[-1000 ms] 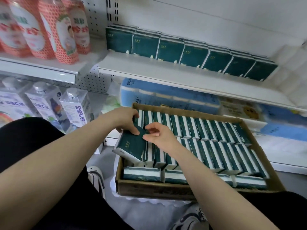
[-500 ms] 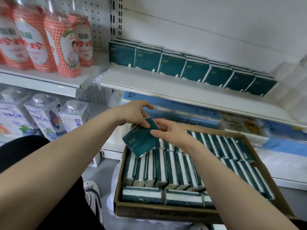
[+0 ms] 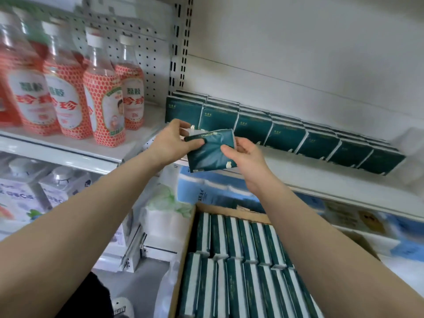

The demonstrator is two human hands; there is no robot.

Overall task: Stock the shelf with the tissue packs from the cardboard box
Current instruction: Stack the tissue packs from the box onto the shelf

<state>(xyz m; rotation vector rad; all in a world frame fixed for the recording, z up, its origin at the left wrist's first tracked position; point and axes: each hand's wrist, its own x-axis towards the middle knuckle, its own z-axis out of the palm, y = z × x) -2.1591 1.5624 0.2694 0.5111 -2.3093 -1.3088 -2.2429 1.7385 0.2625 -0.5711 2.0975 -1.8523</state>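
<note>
Had one tissue pack (image 3: 207, 154) gripped between my left hand (image 3: 171, 143) and right hand (image 3: 243, 154), up in front of the shelf (image 3: 298, 172), not set down yet. One row of packs (image 3: 286, 136) stood at the back. The cardboard box (image 3: 229, 210) below looked mostly full, so loads left.

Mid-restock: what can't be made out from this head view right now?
Head view:
Cardboard box: the bottom edge cuts it off; remaining count unknown.
Tissue pack: left hand and right hand cover its ends.
Shelved packs: rows behind the front ones mostly hidden.
Bottles on the left: blurred, small print unreadable.
</note>
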